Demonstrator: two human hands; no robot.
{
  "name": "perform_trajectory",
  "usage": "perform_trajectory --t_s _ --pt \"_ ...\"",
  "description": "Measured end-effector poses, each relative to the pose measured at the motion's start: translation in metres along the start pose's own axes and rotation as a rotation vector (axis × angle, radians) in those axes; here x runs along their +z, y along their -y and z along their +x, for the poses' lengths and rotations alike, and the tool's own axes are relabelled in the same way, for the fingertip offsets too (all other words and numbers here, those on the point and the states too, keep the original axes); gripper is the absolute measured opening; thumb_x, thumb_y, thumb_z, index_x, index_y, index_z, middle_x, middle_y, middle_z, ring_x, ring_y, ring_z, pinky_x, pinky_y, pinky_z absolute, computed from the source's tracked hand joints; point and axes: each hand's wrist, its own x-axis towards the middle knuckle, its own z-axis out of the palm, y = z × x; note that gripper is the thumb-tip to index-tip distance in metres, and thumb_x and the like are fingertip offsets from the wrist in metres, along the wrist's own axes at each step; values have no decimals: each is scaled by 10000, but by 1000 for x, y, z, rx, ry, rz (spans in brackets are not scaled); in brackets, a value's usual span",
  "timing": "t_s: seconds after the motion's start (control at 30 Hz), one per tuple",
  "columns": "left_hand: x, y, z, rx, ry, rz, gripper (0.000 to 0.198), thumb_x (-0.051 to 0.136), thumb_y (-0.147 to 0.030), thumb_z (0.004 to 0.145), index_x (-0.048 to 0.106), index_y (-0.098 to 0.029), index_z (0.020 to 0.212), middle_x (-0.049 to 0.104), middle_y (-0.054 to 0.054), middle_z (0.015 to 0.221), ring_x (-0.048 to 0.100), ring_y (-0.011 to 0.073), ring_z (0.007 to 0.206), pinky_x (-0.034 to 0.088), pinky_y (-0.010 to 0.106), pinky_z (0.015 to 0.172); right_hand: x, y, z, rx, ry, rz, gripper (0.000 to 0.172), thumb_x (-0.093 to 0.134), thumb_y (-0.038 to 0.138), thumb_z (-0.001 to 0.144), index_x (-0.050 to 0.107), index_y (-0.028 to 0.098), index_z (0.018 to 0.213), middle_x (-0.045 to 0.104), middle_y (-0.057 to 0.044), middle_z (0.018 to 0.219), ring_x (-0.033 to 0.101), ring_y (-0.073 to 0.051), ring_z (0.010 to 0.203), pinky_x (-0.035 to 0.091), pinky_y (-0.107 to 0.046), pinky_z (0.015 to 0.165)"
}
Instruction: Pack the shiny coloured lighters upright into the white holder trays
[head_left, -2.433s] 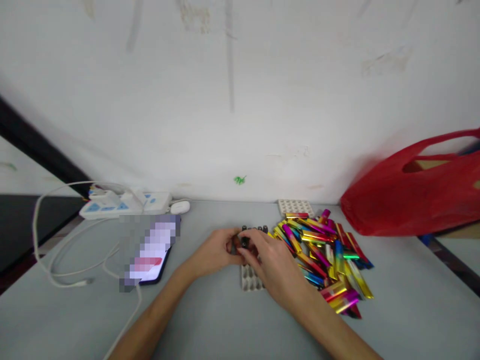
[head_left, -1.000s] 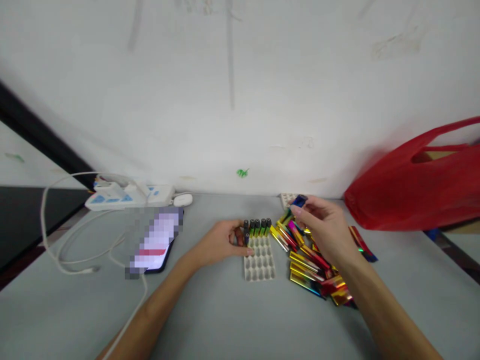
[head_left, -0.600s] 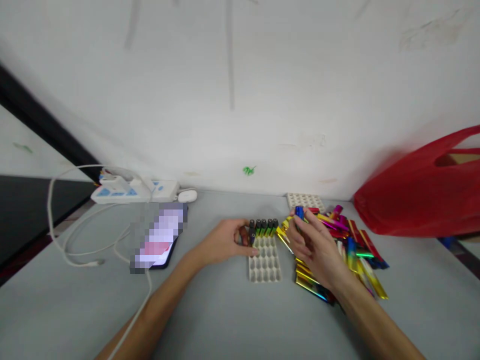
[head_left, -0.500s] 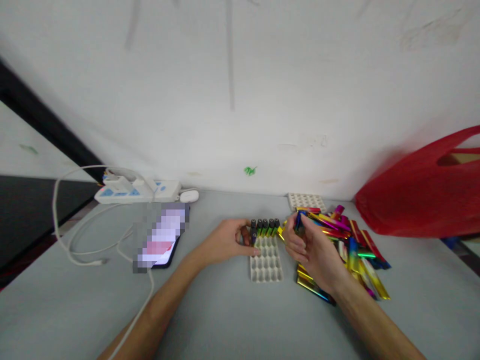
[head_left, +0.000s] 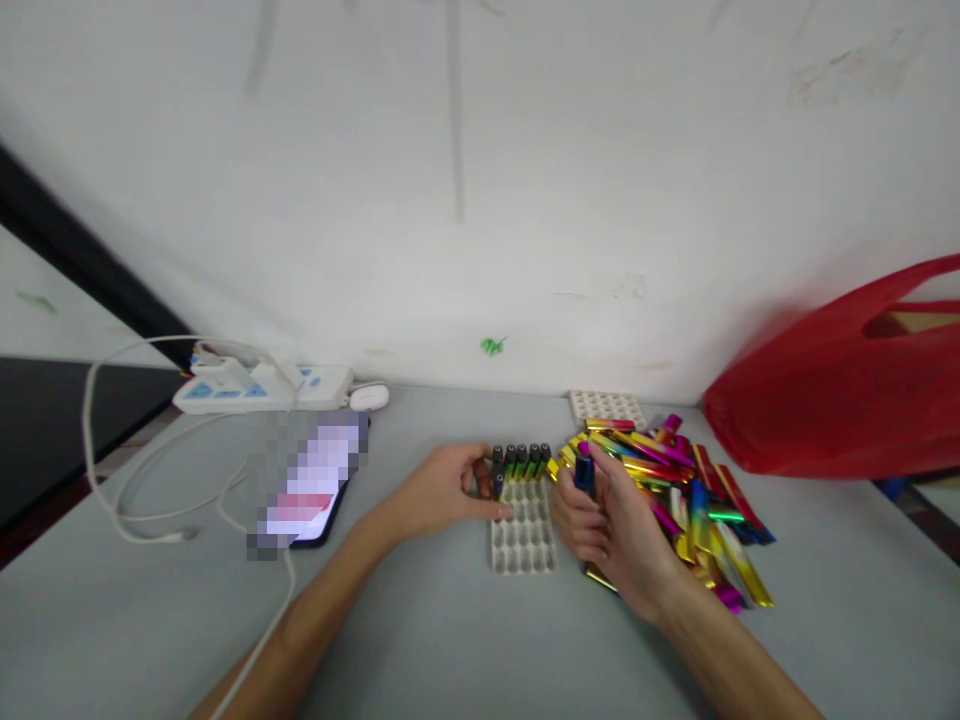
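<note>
A white holder tray [head_left: 523,540] with rows of round sockets lies on the grey table. Several shiny tubes with dark caps [head_left: 520,461] stand upright in its far row. My left hand [head_left: 442,489] rests at the tray's left edge, fingers curled against it and touching a tube at the far left corner. My right hand [head_left: 611,525] is closed on a blue tube [head_left: 584,473], held upright just right of the tray. A heap of metallic coloured tubes [head_left: 675,490] lies behind and to the right of that hand.
A second white tray [head_left: 606,407] lies by the wall. A red plastic bag [head_left: 840,390] sits at the right. At the left are a phone [head_left: 311,485], a white power strip [head_left: 262,388] and looping white cables [head_left: 127,470]. A white wall rises behind the table.
My right hand picked a blue tube out of the heap and carried it left and down to the tray's right side. My left hand stayed at the tray's left edge.
</note>
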Motion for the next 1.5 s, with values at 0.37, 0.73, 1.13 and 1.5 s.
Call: perform_trajectory --t_s 0.37,0.73,1.13,1.5 --pt "0 3 1 -5 -18 33 504 984 -492 731 732 -144 994 694 -19 800 550 149 674 362 235 553 10 -11 -3 15 81 -26 699 696 793 868 325 260 610 170 135 529 65 -59 458 59 -228 410" --pt "-1 2 2 14 -18 15 502 980 -507 721 717 -154 962 692 -14 797 540 144 646 356 238 556 13 -18 -2 -22 30 -15 696 717 819 804 349 261 610 197 141 502 85 -52 437 62 -228 404" --pt "-1 1 1 11 -20 -11 529 969 -522 704 744 -148 1005 708 6 808 620 198 741 479 269 649 11 -22 0 62 66 -23 706 685 847 828 347 261 628 173 145 516 51 -61 456 22 -246 419" --pt "0 6 2 15 -18 -20 490 982 -463 726 751 -147 1021 744 32 859 674 229 821 537 279 697 12 -25 -1 41 57 -6 657 687 783 819 343 269 597 184 140 496 86 -56 428 48 -244 402"
